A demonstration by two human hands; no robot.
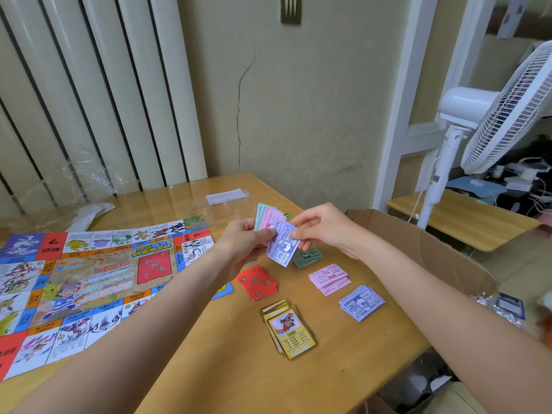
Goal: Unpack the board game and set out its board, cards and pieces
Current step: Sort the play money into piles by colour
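Yellow card stack [288, 331] nearest, lower centre on surface [343, 369]: done. Red cards [258, 282], pink notes [329, 278], purple notes [362, 302], green notes [307, 257] piled right of centre. Board [89, 282] flat, left. Left hand [243, 240] grips mixed note fan [268, 218]; right hand [321, 227] pinches purple note [283, 246], mid-sort. Pieces not seen out; likely in box [433, 249], right.

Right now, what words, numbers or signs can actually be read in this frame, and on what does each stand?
"5000": upside down on the purple note pile.
"?": red corner square of the game board.
"?": red card pile, beside Chinese characters too blurred to quote.
Purple note pinched by the left hand and right hand: digits blurred.
Pink note pile, green note pile, yellow card pile: print too small.
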